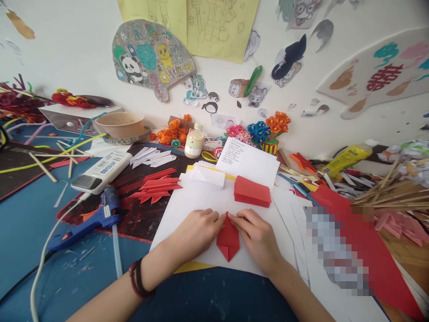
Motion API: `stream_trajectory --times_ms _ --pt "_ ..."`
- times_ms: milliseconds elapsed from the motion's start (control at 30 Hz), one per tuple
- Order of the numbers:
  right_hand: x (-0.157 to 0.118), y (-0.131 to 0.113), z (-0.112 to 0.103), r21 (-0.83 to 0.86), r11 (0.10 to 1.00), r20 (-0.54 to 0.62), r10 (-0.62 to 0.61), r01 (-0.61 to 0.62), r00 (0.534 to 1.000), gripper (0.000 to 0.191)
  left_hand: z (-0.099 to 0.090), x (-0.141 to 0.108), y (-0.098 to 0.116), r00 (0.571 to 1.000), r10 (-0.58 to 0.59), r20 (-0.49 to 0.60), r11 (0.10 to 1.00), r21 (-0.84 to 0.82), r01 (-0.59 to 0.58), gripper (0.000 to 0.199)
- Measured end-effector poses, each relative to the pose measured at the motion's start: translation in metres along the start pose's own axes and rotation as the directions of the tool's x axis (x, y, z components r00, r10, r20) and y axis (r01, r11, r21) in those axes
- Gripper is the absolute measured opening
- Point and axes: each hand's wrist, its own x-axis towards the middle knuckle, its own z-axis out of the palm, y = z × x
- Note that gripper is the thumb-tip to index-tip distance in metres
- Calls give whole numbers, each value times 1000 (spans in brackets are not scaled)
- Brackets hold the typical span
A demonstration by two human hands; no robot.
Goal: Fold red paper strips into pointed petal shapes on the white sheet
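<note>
A folded piece of red paper (228, 241) lies on the white sheets in front of me, pointed at its top and bottom. My left hand (201, 228) pinches it near the top point from the left. From the right, my right hand (256, 237) presses the same top point with thumb and fingers. Just beyond the hands rests a stack of red paper rectangles (252, 191). Folded white paper (209, 175) sits to its left. Further left are several folded red paper pieces (156, 185) on a dark mat.
A blue glue gun (100, 217) and a white power bank (102, 172) with a cable lie at left. Behind stand a small bottle (194, 143), a bowl (119, 124) and pipe-cleaner flowers (259, 132). Thin sticks (385, 183) and red paper (365, 250) are at right.
</note>
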Motion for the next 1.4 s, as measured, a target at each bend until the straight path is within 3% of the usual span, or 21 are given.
stream_trajectory --times_ms 267,633,1400 --pt "-3 -1 2 -3 998 -22 62 -62 998 26 1 0 0 1000 -19 0 1000 -11 19 16" --pt "-2 -1 2 73 997 0 18 -18 1000 24 2 1 0 1000 -25 4 999 -21 25 19" --pt "-1 0 1 41 999 39 -35 33 999 29 4 1 0 1000 -27 0 999 -28 27 18"
